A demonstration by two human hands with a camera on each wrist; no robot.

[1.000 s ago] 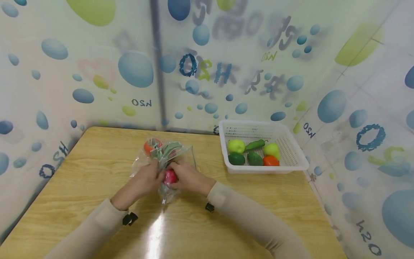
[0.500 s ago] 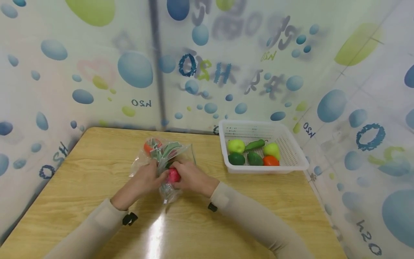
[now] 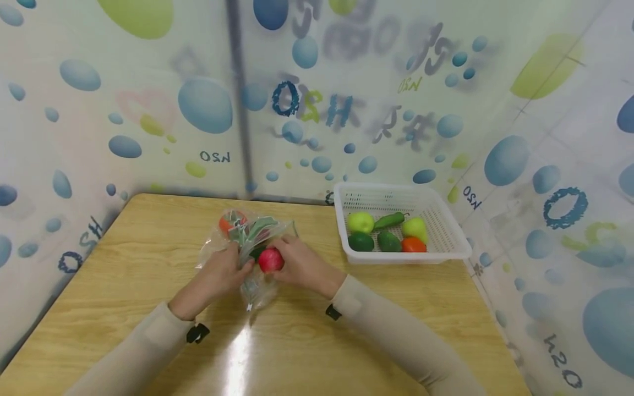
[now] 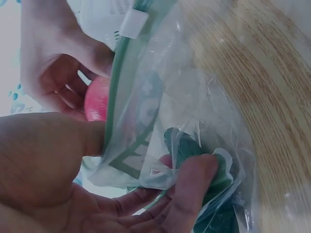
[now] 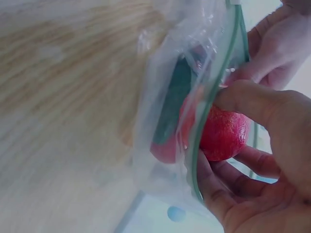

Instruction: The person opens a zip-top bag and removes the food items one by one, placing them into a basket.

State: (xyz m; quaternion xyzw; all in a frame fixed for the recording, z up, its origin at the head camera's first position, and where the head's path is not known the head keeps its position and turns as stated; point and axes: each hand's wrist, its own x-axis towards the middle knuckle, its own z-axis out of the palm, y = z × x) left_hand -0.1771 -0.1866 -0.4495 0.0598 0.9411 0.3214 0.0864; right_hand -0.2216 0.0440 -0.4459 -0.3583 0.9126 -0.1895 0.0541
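My left hand [image 3: 220,272] grips the mouth of a clear zip bag [image 4: 218,107], its thumb by the green zip edge. At the bag's mouth my right hand [image 3: 303,265] holds a red apple [image 5: 226,131], fingers and thumb curled round it. In the right wrist view the zip edge crosses in front of part of the apple. Through the plastic show a dark green piece [image 5: 176,94] and another red piece [image 5: 164,149]. An orange-red round thing [image 3: 231,223] lies at the bag's far end.
A white plastic basket [image 3: 411,257] stands at the back right of the wooden table [image 3: 124,264]. In it lie green apples [image 3: 360,223], a green pepper [image 3: 390,221], dark green avocados [image 3: 389,242] and a tomato [image 3: 414,245]. A patterned curtain [image 3: 307,165] hangs behind.
My right hand has moved a little right and away with the apple, which shows more fully. My left hand has stayed nearly in place on the bag.
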